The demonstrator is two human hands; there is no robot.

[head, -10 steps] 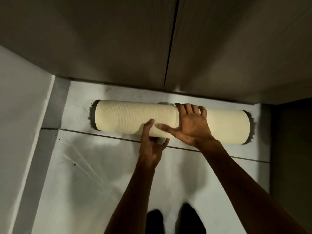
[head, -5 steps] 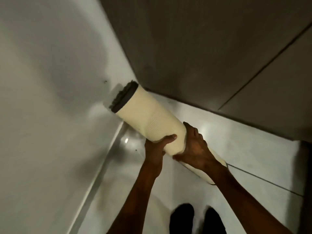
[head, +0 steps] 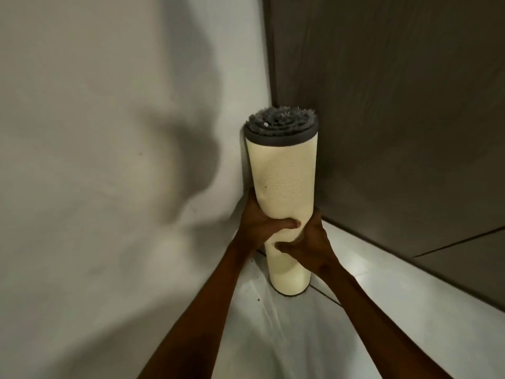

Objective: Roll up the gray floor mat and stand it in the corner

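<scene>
White floor (head: 382,310), corner, upright mat (head: 284,181)

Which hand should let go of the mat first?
Probably the right hand. It grips lower down, on the dark panel's side. The left hand wraps the mat higher up on the wall side, so its grip steadies the upright roll better.

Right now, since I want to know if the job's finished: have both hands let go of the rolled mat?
No, the left hand and right hand both grip the upright rolled mat in the corner.
</scene>
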